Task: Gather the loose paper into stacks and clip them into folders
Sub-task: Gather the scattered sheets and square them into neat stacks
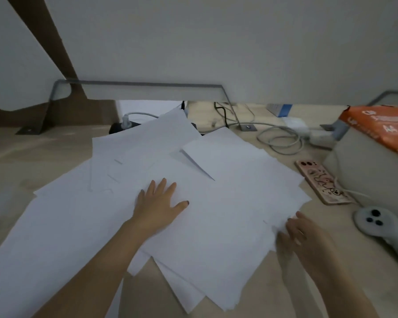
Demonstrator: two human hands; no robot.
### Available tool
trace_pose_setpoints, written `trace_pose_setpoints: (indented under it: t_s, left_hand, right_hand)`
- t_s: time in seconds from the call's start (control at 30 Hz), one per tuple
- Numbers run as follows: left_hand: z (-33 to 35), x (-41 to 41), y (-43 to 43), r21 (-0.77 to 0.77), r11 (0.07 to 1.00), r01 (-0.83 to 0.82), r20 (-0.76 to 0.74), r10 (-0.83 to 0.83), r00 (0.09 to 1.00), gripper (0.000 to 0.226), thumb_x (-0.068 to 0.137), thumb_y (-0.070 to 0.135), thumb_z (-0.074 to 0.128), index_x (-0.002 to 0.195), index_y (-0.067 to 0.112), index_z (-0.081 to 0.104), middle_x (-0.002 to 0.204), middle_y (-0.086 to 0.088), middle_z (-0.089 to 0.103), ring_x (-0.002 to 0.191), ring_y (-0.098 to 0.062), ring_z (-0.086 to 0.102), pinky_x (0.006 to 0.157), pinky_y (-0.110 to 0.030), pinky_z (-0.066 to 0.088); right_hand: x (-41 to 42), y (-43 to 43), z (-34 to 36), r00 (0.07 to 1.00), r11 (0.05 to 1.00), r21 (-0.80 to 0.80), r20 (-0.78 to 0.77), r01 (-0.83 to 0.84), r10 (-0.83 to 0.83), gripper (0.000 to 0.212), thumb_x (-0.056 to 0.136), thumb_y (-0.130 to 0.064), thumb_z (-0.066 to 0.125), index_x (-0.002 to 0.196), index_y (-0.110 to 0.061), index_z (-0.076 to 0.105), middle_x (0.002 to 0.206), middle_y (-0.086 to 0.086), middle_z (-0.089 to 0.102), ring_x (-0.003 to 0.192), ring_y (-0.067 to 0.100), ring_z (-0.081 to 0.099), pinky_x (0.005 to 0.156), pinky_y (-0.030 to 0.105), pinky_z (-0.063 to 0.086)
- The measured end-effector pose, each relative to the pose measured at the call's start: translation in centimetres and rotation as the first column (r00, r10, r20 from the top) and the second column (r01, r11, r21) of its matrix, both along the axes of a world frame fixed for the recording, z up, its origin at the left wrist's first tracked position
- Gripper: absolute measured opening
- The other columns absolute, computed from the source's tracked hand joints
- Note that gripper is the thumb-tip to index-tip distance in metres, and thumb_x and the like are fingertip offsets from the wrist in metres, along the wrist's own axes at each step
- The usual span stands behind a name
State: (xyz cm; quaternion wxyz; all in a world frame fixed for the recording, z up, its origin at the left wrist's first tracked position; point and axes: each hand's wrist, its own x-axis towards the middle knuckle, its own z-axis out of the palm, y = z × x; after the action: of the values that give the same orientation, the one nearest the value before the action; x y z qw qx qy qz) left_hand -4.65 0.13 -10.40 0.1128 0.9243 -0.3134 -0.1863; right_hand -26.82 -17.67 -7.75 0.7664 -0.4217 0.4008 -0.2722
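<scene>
Two bare forearms reach in from the bottom edge over a light wooden desk (285, 294). Spread across the desk between them is a loose, overlapping heap of white paper sheets (216, 226), fanned at many angles, with corners hanging toward the near edge.

On the person's own right, the right hand (308, 235) sits at the heap's right edge, fingers curled against the sheet edges; motion blur hides whether it actually pinches any paper. Further in, the left hand (157, 203) lies flat on top of the sheets, palm down, fingers spread, gripping nothing.

Right of the heap rests a white handheld controller (377, 223) with three dark buttons. Beyond it lies a phone (321, 182) in a pink case with a cartoon drawing, a white cable plugged in.

Farther back right, an orange-wrapped ream of paper (381, 127) shows "A4"; its other lettering is too blurred to read. Coiled grey cables (280, 138) lie behind, below a white partition (216, 42) on metal brackets.
</scene>
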Motion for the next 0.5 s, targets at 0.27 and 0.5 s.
trace_pose_setpoints:
  t_s: [0.27, 0.5]
  left_hand:
    - [-1.6, -0.6, -0.6, 0.027, 1.000, -0.009, 0.105, 0.006, 0.994, 0.074, 0.090, 0.065, 0.019, 0.150, 0.028, -0.006, 0.158, 0.002, -0.017, 0.145, -0.021, -0.018, 0.119, -0.043, -0.008]
    - [-3.5, -1.5, -0.8, -0.131, 0.990, -0.052, 0.186, 0.076, 0.980, 0.067, 0.093, 0.057, 0.017, 0.150, 0.027, -0.005, 0.158, 0.004, -0.015, 0.145, -0.013, -0.017, 0.118, -0.037, -0.013]
  right_hand:
    - [0.7, -1.5, -0.6, 0.977, 0.981, 0.063, -0.098, -0.184, 0.190, 0.019, 0.085, -0.017, 0.058, 0.097, -0.004, 0.067, 0.086, 0.008, 0.075, 0.072, 0.020, 0.073, 0.058, 0.030, 0.055]
    - [2.7, -1.8, -0.3, 0.948, 0.952, -0.216, -0.281, -0.216, 0.152, 0.008, 0.086, -0.014, 0.063, 0.094, -0.013, 0.064, 0.088, 0.002, 0.071, 0.071, 0.013, 0.069, 0.054, 0.021, 0.051]
